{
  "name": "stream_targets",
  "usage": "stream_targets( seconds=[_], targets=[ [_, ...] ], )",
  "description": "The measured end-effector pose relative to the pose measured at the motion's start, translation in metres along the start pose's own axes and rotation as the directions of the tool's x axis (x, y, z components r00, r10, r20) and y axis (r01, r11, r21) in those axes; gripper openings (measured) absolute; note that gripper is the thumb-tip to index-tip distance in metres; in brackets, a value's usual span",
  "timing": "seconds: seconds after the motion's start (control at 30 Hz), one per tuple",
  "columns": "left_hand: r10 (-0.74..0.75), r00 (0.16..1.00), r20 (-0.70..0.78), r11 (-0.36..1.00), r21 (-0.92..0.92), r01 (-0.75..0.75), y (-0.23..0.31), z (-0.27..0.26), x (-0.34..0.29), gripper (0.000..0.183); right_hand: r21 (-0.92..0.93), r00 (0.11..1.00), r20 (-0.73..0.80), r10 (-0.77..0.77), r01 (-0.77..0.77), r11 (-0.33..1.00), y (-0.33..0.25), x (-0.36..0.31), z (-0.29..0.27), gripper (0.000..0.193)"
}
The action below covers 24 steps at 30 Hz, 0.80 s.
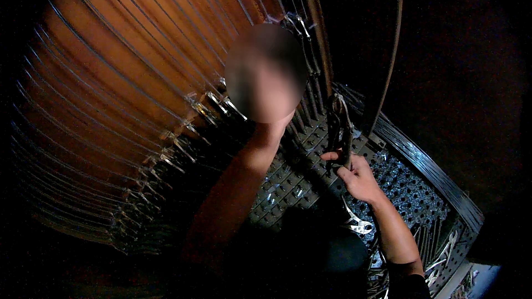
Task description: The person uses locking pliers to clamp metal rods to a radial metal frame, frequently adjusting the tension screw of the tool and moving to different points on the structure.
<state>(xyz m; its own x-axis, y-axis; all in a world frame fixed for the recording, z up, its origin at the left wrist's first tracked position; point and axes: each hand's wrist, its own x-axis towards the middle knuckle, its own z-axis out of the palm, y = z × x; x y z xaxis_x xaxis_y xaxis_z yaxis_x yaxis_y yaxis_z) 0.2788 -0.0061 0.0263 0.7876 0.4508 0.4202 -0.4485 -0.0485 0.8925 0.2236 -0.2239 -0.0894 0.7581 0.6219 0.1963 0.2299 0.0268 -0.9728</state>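
My left hand (266, 86) reaches up to the middle, by the lower ends of thin metal wires (119, 58); a blurred oval covers its fingers and anything in them. At right, my right hand (357, 177) is closed, thumb and forefinger around the lower part of a dark, looped strip (344, 127). Just below that hand are the silver jaws of pliers (360, 225); whether the hand also touches them I cannot make out. Several dark upright rods (314, 88) stand between the hands.
An orange-brown panel (155, 27) fills the upper left, with shiny metal clips (205, 109) along its lower edge. Below lies a perforated metal plate (413, 188). A bundle of long thin rods (426, 160) lines its right edge; loose metal strips (443, 254) lie lower right.
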Motion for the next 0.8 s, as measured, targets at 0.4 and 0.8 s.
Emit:
stream_targets(
  seconds=[0.4,0.8],
  targets=[
    [0.027,0.999,-0.023,0.918,0.395,-0.016,0.008,0.007,0.033,0.074,-0.029,1.0,-0.004,0.018,-0.018,0.999,0.0,0.001,0.003,0.045],
    [-0.002,0.999,0.036,0.979,0.205,-0.005,0.012,0.0,0.047,0.031,-0.072,1.0,0.009,0.002,-0.001,0.997,0.009,0.005,0.002,0.043]
  ],
)
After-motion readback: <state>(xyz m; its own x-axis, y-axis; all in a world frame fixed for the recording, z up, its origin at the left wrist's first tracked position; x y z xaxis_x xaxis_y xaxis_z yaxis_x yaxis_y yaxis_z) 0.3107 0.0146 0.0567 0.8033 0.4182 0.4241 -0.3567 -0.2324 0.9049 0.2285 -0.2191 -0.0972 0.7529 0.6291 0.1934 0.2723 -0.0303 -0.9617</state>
